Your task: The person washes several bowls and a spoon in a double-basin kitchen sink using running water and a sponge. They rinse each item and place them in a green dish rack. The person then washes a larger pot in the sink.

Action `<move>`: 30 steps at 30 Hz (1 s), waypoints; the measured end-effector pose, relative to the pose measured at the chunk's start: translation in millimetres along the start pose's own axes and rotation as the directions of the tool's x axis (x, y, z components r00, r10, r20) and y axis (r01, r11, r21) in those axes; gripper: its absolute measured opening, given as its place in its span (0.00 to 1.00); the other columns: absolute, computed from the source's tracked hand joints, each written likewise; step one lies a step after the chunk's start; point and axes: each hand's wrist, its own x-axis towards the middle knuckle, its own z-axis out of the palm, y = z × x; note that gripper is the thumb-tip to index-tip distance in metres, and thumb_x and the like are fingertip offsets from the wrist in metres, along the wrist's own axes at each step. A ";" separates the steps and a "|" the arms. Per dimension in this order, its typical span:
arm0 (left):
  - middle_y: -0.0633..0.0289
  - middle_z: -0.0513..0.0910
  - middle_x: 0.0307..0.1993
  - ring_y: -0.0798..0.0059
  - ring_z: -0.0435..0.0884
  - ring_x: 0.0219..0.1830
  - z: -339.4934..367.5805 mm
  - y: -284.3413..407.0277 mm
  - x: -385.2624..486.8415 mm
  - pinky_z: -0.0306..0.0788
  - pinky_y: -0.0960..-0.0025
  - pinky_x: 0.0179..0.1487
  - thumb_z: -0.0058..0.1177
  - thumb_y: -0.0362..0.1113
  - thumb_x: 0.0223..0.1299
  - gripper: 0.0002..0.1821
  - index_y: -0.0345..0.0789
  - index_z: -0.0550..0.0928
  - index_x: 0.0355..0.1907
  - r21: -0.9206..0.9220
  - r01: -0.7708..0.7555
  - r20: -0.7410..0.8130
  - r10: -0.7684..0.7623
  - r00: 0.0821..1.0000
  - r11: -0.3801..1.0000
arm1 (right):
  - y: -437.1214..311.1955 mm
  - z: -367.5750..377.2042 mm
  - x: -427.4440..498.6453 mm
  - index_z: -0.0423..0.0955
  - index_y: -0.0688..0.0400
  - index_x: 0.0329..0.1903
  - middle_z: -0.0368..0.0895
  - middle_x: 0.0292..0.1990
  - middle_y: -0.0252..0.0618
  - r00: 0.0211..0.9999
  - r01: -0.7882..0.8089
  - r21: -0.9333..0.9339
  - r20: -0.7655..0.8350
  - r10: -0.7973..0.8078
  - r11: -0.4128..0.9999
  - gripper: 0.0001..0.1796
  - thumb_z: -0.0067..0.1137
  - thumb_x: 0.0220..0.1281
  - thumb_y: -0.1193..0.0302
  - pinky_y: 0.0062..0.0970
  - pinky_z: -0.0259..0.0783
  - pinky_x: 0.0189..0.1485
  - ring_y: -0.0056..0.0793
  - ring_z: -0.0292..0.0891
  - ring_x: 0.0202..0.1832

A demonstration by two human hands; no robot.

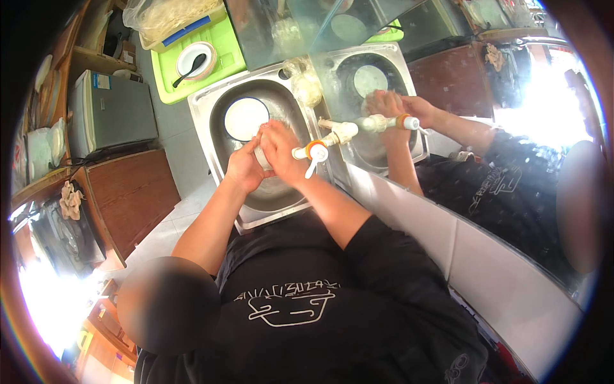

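Over a stainless steel sink, my two hands come together around a pale dish, probably a bowl; most of it is hidden by the fingers. My left hand grips it from the left, thumb up and fingers beneath. My right hand presses against its other side, its fingers blurred by motion. Just beyond my fingertips, a white round dish with a dark blue rim sits in the basin. To the right of my right hand is a white plastic tap with an orange ring.
A light green tray stands behind the sink, bearing a white bowl with a black spoon and a tub of noodle-like food. A mirror-like panel on the right reflects the scene. A small grey fridge stands left.
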 end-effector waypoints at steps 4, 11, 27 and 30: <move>0.57 0.72 0.74 0.51 0.72 0.72 8.6 3.6 -11.9 0.65 0.33 0.69 0.25 0.53 0.85 0.29 0.44 0.65 0.77 -0.055 0.005 0.088 0.000 0.996 0.998 | 44.2 -3.6 18.1 0.80 0.62 0.54 0.84 0.45 0.35 0.744 -0.626 0.635 0.313 0.591 0.451 0.23 0.48 0.80 0.55 0.23 0.73 0.47 0.21 0.77 0.42; 0.57 0.70 0.76 0.49 0.68 0.76 1.4 -11.2 -3.0 0.64 0.35 0.72 0.24 0.53 0.85 0.29 0.44 0.63 0.78 -0.222 -0.019 0.079 0.038 0.996 0.975 | 31.9 5.0 -42.4 0.79 0.61 0.54 0.84 0.42 0.37 0.671 -0.643 0.555 0.078 0.737 0.527 0.21 0.50 0.80 0.56 0.29 0.74 0.46 0.27 0.79 0.42; 0.51 0.84 0.40 0.52 0.81 0.49 5.1 -44.3 12.1 0.72 0.51 0.58 0.58 0.37 0.69 0.08 0.34 0.84 0.39 0.864 -0.295 0.469 0.440 0.766 -0.409 | -76.1 -124.7 -63.2 0.73 0.64 0.57 0.82 0.38 0.36 0.693 -0.621 0.634 0.167 0.702 0.462 0.19 0.66 0.66 0.76 0.23 0.75 0.38 0.18 0.78 0.36; 0.57 0.84 0.42 0.57 0.78 0.56 -0.1 -47.4 2.0 0.67 0.49 0.67 0.57 0.35 0.69 0.06 0.37 0.85 0.41 0.819 -0.262 0.495 0.397 0.773 -0.510 | -96.2 -129.6 -51.7 0.70 0.65 0.60 0.83 0.43 0.38 0.756 -0.534 0.590 0.014 0.654 0.605 0.26 0.70 0.62 0.79 0.23 0.78 0.45 0.21 0.81 0.40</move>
